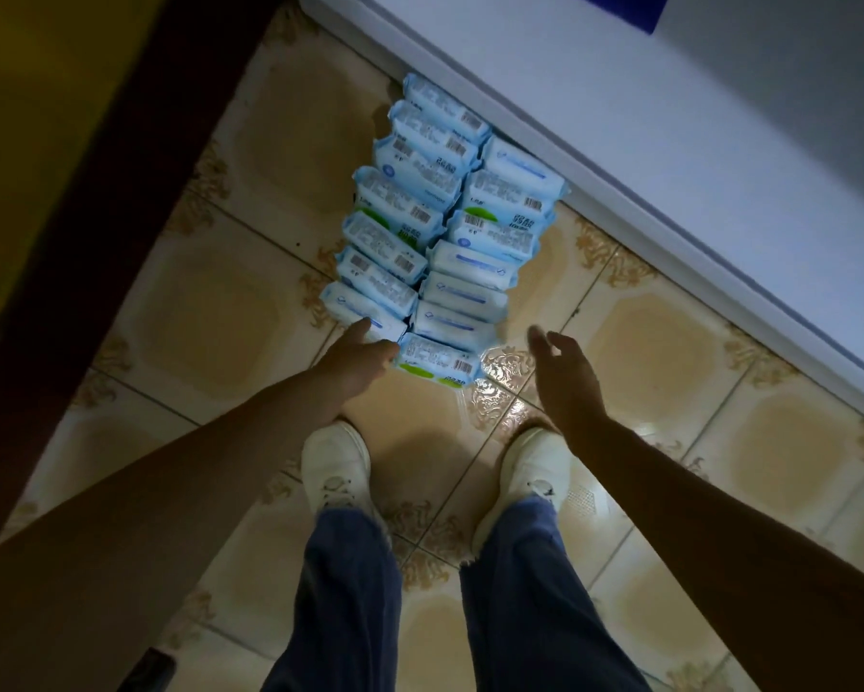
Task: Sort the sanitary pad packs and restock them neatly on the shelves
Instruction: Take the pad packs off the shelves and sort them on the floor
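- The tiled floor [220,312] filled most of the frame, cream and tan with ornate corner patterns.
- A white ledge [619,157] ran diagonally from the top middle down to the right edge, and a dark frame [120,192] crossed the upper left.
- The left arm came in from the lower left corner, stretched straight toward the middle. The left hand [357,359] was back-up and touching the near end of the packs. One finger lay out over the last pack of the left row [355,309], and the others were bent by the nearest pack [437,364]. Whether it actually gripped either one could not be told.
- The right arm reached in from the lower right. The right hand [565,377] hung just right of the packs, apart from them, with its fingers loosely spread and holding nothing.
- The pad packs [420,212] lay on the floor at centre frame in two side-by-side rows. The rows ran from the hands up and slightly rightward to the ledge. Each pack's long side lay across its row, from upper left to lower right, and each overlapped the next.
- Blue jeans [350,591] and white shoes [337,467] stood at the bottom middle, toes toward the packs.
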### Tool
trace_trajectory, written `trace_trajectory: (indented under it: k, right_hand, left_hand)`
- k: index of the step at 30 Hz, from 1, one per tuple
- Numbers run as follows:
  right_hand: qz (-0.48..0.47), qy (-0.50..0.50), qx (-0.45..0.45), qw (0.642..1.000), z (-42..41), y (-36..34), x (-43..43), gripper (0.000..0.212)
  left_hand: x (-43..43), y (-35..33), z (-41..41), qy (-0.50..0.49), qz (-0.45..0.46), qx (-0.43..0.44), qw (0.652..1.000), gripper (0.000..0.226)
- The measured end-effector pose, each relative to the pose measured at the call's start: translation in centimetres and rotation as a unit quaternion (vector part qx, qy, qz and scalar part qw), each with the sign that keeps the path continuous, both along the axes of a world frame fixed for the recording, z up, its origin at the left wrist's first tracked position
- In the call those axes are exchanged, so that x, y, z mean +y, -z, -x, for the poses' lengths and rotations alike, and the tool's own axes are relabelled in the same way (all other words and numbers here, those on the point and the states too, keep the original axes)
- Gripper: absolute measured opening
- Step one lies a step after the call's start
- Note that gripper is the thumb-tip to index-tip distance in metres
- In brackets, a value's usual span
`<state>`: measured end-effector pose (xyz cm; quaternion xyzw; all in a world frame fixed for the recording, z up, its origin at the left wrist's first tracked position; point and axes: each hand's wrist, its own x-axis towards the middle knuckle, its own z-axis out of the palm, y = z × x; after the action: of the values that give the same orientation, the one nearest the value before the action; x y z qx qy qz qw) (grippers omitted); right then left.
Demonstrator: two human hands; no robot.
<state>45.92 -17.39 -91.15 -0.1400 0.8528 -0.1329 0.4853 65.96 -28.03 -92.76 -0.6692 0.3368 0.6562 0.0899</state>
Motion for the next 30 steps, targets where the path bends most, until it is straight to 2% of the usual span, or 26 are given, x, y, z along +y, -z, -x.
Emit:
trace_trajectory:
  k: [1, 2, 4, 5, 8, 9, 11, 13, 16, 19, 21, 26, 30]
  right_hand:
    - [0.007, -0.167, 0.087, 0.982, 0.1, -1.1, 0.8, 0.063]
    - [0.017, -0.300, 0.150, 0.942, 0.2, -2.3, 1.4, 0.071]
    - [0.055, -0.441, 0.211, 0.871, 0.1, -4.6, 1.9, 0.079]
    - [0.080, -0.477, 0.233, 0.844, 0.1, -5.6, 2.0, 0.080]
    - [0.126, -0.539, 0.304, 0.775, -0.4, -10.2, 1.2, 0.080]
    - [0.139, -0.550, 0.326, 0.756, -0.5, -12.4, 0.7, 0.082]
    - [0.164, -0.556, 0.366, 0.728, -0.5, -17.0, -0.2, 0.085]
    - [0.169, -0.554, 0.391, 0.715, -0.4, -22.6, -1.1, 0.088]
    - [0.152, -0.558, 0.380, 0.722, -0.4, -31.4, -2.2, 0.095]
    - [0.156, -0.520, 0.399, 0.739, -0.3, -40.0, -1.6, 0.091]
    - [0.179, -0.488, 0.435, 0.735, -0.6, -44.5, -0.3, 0.089]
    - [0.174, -0.462, 0.481, 0.724, -2.5, -51.1, 3.7, 0.092]
    - [0.178, -0.414, 0.520, 0.726, -2.6, -54.7, 6.8, 0.087]
  left_hand:
    - [-0.1, -0.8, -0.3, 0.074, 0.035, -0.008, 0.997, 0.066]
    - [-0.1, -1.8, -0.4, 0.155, 0.072, -0.012, 0.985, 0.065]
    - [0.0, -4.4, -0.8, 0.301, 0.163, -0.003, 0.940, 0.065]
    - [0.1, -5.8, -1.1, 0.373, 0.228, 0.003, 0.899, 0.067]
    - [-0.1, -10.5, -1.4, 0.542, 0.427, -0.007, 0.724, 0.078]
    - [-0.3, -12.5, -1.4, 0.560, 0.467, -0.012, 0.684, 0.082]
    - [-0.6, -17.1, -1.0, 0.569, 0.521, -0.020, 0.636, 0.088]
    - [-0.8, -22.5, -0.6, 0.557, 0.568, -0.016, 0.606, 0.091]
    - [-1.2, -30.5, -0.2, 0.534, 0.623, 0.004, 0.572, 0.089]
    - [-1.0, -38.1, 0.1, 0.501, 0.667, 0.023, 0.551, 0.090]
    - [-0.8, -43.0, 0.4, 0.494, 0.683, 0.030, 0.537, 0.090]
    - [-0.2, -52.1, 1.2, 0.531, 0.680, 0.006, 0.506, 0.089]
    - [1.6, -56.5, 3.7, 0.566, 0.703, -0.003, 0.431, 0.095]
